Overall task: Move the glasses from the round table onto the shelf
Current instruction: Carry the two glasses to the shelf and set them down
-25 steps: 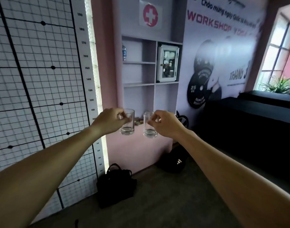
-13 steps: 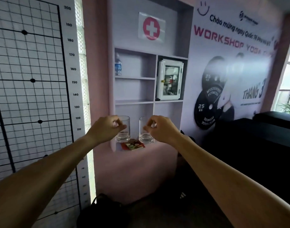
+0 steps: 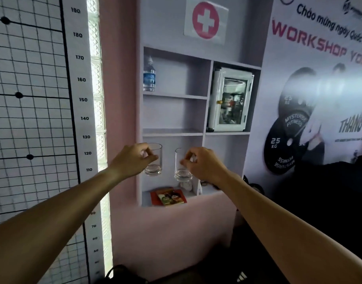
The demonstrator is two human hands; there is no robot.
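I hold two clear drinking glasses in the air in front of a pale wall shelf (image 3: 172, 132). My left hand (image 3: 133, 160) grips the left glass (image 3: 154, 163) by its rim side. My right hand (image 3: 204, 165) grips the right glass (image 3: 181, 169) the same way. Both glasses are upright and hang level with the shelf's lowest left compartment, above its bottom board (image 3: 147, 198). The round table is out of view.
A red packet (image 3: 169, 196) lies on the bottom board. A water bottle (image 3: 149, 75) stands in the top left compartment and a small glass-door cabinet (image 3: 230, 99) in the right one. A height chart (image 3: 32, 99) covers the left wall. Dark bags (image 3: 227, 271) sit on the floor below.
I have come closer to the shelf, which now fills more of the view. Both hands still carry their glasses, now level with the lowest compartment.
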